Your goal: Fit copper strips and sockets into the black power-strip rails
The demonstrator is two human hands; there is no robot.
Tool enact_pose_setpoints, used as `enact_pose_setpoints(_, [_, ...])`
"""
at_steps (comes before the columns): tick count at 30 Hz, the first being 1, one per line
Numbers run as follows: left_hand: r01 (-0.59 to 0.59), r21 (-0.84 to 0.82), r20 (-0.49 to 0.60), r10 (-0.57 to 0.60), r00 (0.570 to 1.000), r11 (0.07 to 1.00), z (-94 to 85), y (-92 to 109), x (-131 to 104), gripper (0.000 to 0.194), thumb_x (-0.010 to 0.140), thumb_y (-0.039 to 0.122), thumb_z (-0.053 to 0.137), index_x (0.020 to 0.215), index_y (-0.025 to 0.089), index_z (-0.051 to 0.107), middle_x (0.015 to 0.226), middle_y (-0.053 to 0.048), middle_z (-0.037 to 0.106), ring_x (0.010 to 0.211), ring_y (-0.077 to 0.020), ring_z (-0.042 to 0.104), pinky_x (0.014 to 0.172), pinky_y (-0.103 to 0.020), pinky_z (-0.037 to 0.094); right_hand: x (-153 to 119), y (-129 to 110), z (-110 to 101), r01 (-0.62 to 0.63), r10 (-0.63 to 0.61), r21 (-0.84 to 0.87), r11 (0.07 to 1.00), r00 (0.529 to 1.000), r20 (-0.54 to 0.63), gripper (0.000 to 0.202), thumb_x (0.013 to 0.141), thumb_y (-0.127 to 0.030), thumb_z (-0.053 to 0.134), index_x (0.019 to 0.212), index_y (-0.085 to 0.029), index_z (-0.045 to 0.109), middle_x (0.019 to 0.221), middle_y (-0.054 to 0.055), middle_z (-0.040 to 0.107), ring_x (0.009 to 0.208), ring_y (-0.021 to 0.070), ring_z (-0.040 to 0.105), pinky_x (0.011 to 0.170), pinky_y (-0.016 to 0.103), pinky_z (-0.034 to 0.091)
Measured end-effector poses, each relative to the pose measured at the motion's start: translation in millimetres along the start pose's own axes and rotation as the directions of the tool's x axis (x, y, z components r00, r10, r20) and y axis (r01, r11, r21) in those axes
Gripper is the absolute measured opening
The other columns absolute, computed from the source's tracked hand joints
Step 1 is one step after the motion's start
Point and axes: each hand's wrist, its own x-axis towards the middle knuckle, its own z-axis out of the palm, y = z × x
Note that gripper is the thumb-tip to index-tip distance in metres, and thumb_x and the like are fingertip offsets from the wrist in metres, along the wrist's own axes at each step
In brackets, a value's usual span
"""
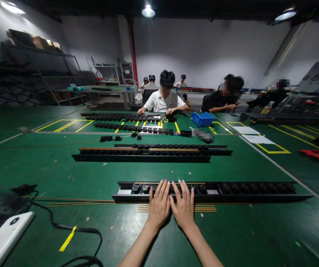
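A long black channel rail (pixel 262 198) lies crosswise in front of me, with a row of black socket-like modules (pixel 231 188) inside it. My left hand (pixel 159 205) rests flat over the rail's left part, fingers stretched out, their tips on the modules. Beside it, thumbs nearly touching, my right hand (pixel 184 205) lies the same way, also open. Neither hand grips anything. Part of the module row is hidden under the fingers. Thin brass-coloured rods (pixel 206 208) lie on the table along the near side of the rail, partly beneath my hands.
Further back are two similar filled rails (pixel 142 158), loose black parts (pixel 106 138) and a blue bin (pixel 203 119). A black cable (pixel 75 230) and white device (pixel 6 241) lie at left. Across the green table (pixel 92 185), a person in a white shirt (pixel 163 100) works.
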Motion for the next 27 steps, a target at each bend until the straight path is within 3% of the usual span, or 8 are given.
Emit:
enact_pose_setpoints(12, [0.027, -0.062, -0.051, -0.031, 0.998, 0.998, 12.2, -5, -3, 0.049, 0.089, 0.021, 0.039, 0.138, 0.022, 0.041, 0.133, -0.009, 0.054, 0.127, -0.0199, 0.044, 0.114, -0.041, 0.0, -3, 7, 6, 0.063, -0.065, -0.06, 0.996, 0.997, -0.033, 0.051, 0.091, -0.028, 0.04, 0.141, -0.028, 0.034, 0.142, 0.007, 0.042, 0.133, 0.0222, 0.034, 0.111, 0.049, 0.018])
enact_pose_setpoints(18, [0.031, -0.086, -0.074, -0.037, 0.997, 0.996, 7.1, -3, 0, 0.048, 0.089, 0.022, 0.043, 0.137, 0.023, 0.042, 0.131, -0.008, 0.056, 0.124, -0.0203, 0.047, 0.113, -0.043, 0.002, -2, 16, 3, 0.0, -0.012, -0.11, 0.994, 0.994, -0.106, 0.05, 0.089, -0.024, 0.039, 0.139, -0.029, 0.038, 0.139, 0.008, 0.046, 0.131, 0.0234, 0.037, 0.111, 0.055, 0.01])
enact_pose_setpoints(27, [0.033, -0.091, -0.032, -0.036, 0.999, 0.995, 13.2, -7, -3, 0.052, 0.09, 0.023, 0.043, 0.141, 0.024, 0.035, 0.133, -0.01, 0.055, 0.124, -0.0221, 0.047, 0.112, -0.045, 0.001, -2, 22, 7, -0.042, 0.027, -0.117, 0.992, 0.991, -0.13, 0.049, 0.09, -0.026, 0.039, 0.138, -0.03, 0.04, 0.138, 0.008, 0.046, 0.128, 0.0238, 0.04, 0.11, 0.056, 0.013])
